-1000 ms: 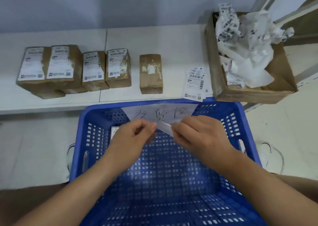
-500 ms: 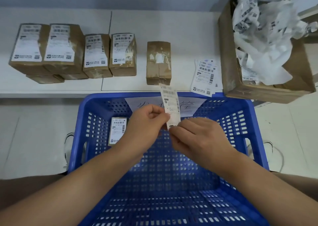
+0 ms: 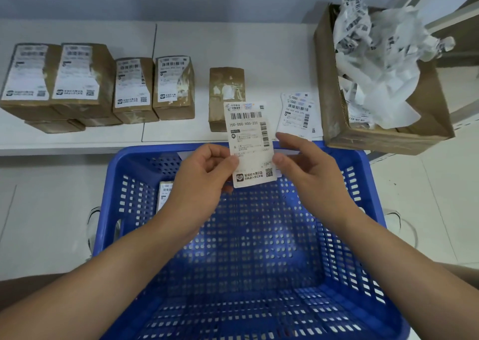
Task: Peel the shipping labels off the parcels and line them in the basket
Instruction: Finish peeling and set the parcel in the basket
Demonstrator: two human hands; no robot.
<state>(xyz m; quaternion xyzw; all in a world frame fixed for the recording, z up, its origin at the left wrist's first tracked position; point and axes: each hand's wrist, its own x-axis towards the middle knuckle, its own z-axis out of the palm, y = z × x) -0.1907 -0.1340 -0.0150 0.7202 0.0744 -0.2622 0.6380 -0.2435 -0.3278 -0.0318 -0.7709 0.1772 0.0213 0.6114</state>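
A white shipping label point(image 3: 248, 142) stands upright and face-on above the far rim of the blue basket point(image 3: 363, 210). My left hand point(image 3: 202, 181) pinches its left edge. My right hand point(image 3: 308, 174) touches its right edge with thumb and forefinger. Another label point(image 3: 163, 193) sticks to the basket's far left inner wall, partly hidden by my left hand. Several brown parcels with labels point(image 3: 75, 78) sit in a row on the white shelf point(image 3: 259, 47). One parcel point(image 3: 226, 93) beside them has no label.
A small stack of loose labels point(image 3: 298, 114) lies on the shelf to the right of the bare parcel. A cardboard box point(image 3: 337, 106) full of crumpled white backing paper stands at the right. A white sheet with handwriting is partly hidden on the basket's far wall.
The label was edge-on and curled between my fingers; now it is turned flat and face-on. Both hands have spread apart to its two side edges and risen slightly.
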